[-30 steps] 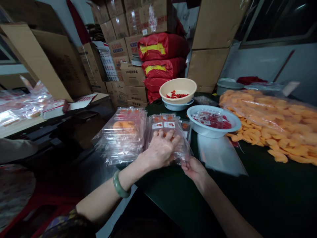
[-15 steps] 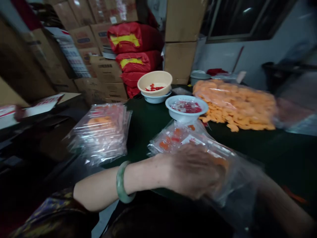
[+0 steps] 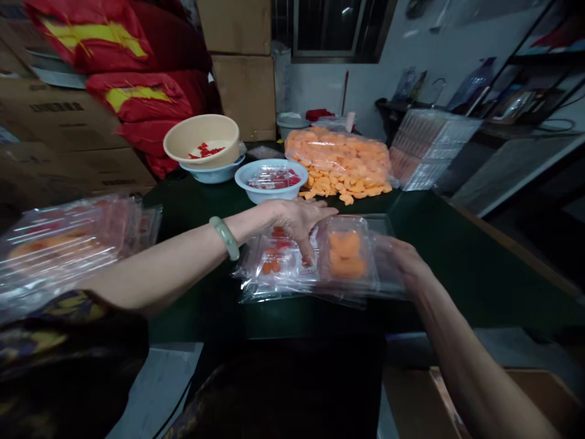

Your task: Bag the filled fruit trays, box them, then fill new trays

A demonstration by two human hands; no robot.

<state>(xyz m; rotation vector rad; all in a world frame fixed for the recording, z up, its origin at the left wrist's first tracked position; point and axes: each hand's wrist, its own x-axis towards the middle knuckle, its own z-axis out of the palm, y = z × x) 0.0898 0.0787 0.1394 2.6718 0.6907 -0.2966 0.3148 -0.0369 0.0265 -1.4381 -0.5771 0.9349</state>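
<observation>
A stack of clear plastic packets with orange slices and red bits lies on the dark green table in front of me. My left hand, with a green bangle on the wrist, rests fingers down on top of the stack's left part. My right hand grips the stack's right edge, partly hidden under the plastic. A second pile of filled packets sits at the left.
Behind the stack stand a blue bowl of red sachets, a beige bowl with red bits nested in another blue bowl, and a big bag of orange slices. Red sacks and cardboard boxes fill the back left. An open carton sits low right.
Both hands have carried the stack of packets from beside the left pile rightwards across the table. My view has swung right with them.
</observation>
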